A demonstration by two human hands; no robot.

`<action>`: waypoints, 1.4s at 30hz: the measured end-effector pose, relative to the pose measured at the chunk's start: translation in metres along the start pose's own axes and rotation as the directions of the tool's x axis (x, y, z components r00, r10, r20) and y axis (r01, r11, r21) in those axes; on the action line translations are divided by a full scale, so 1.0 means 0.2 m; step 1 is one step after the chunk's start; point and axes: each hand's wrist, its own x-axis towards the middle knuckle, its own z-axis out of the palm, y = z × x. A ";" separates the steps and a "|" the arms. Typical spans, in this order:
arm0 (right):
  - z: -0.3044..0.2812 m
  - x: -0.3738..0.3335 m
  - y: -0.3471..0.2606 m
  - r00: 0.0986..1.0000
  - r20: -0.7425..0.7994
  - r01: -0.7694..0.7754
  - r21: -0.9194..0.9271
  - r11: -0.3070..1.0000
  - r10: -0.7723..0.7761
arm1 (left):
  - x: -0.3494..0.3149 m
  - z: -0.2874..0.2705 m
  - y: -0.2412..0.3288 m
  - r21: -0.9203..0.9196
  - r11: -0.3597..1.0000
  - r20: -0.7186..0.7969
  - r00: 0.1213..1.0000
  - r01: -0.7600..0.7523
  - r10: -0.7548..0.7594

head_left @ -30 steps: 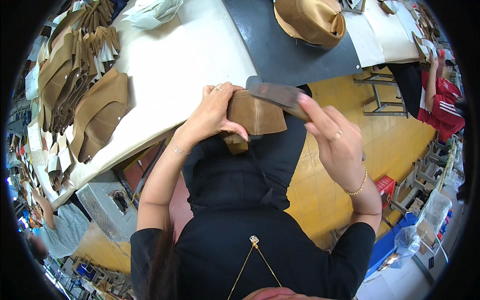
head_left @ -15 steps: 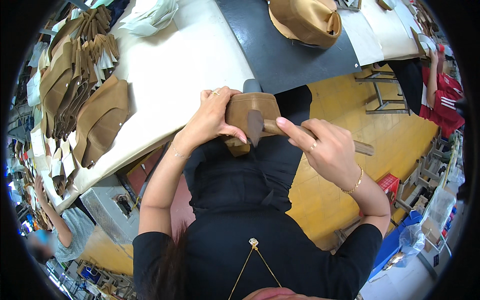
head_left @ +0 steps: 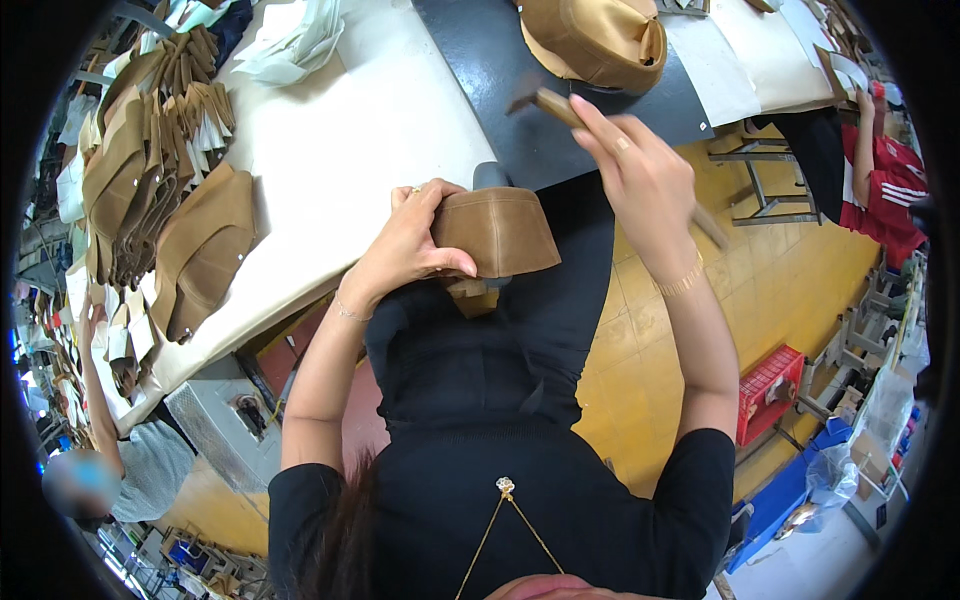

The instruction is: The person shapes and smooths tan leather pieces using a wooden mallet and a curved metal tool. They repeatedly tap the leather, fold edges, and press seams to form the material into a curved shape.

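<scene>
The piece [head_left: 497, 232], a brown curved panel with a seam down its middle, sits on the near side of the mat [head_left: 480, 70], apart from it. It lies over a dark form [head_left: 490, 176], whose rounded tip shows past the piece's edge toward the mat.

The left hand [head_left: 415, 245] is closed about the piece's left end: thumb along the lower edge, fingers bent at the edge nearer the mat. The right hand [head_left: 645, 185] is wrapped round a hammer [head_left: 557, 105], forefinger stretched along the handle; the hammer's blurred head shows against the mat, well apart from the piece.

The piece looks like suede or leather, so I judge it light, bendable yet firm enough to keep its curve, with a matt face unlikely to slip. It seems hardly fragile, though a hard edge could mark its nap. The best hold is probably at the left end, as now, leaving the seam bare and the thumb clear of it. The hammer should feel head-heavy, best held by its wooden handle.

A hat-shaped item [head_left: 600, 50] rests on the mat; a stack [head_left: 130, 170] of brown panels lies well to its left.
</scene>
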 end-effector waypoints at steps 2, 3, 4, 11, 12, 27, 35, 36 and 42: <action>0.16 0.06 0.08 1.000 0.004 0.023 -0.137 0.990 -0.022 | 0.02 -0.02 0.02 -0.020 0.995 0.056 0.994 0.096 -0.095; 0.23 0.08 0.10 0.999 0.007 0.034 -0.203 0.979 -0.034 | 0.02 -0.02 0.03 -0.027 0.989 0.081 0.986 0.147 -0.144; 0.28 0.10 0.11 1.000 0.023 0.024 -0.206 0.978 -0.020 | 0.02 -0.01 0.03 -0.055 0.993 0.030 0.994 0.108 -0.106; 0.24 -0.03 -0.02 0.996 0.025 -0.090 0.216 0.972 0.087 | 0.02 -0.01 0.04 -0.058 0.989 0.039 0.990 0.135 -0.133; 0.18 -0.09 -0.08 0.973 0.074 -0.229 0.447 0.865 0.220 | 0.02 -0.01 0.03 -0.056 0.990 0.041 0.991 0.127 -0.125; 0.05 -0.65 -0.50 0.517 0.824 -0.258 0.409 -0.875 0.232 | -0.19 0.12 0.12 0.454 0.788 -0.131 0.844 -0.415 0.520; -0.01 -0.59 -0.53 0.665 0.695 -0.405 0.643 -0.650 0.273 | -0.15 0.10 0.17 0.433 0.791 -0.283 0.768 -0.432 0.575; -0.02 -0.56 -0.55 0.671 0.684 -0.417 0.668 -0.616 0.288 | -0.14 0.11 0.18 0.424 0.803 -0.304 0.769 -0.419 0.562; -0.01 -0.53 -0.54 0.717 0.575 -0.467 0.815 -0.342 0.393 | -0.11 0.09 0.23 0.422 0.805 -0.302 0.773 -0.416 0.558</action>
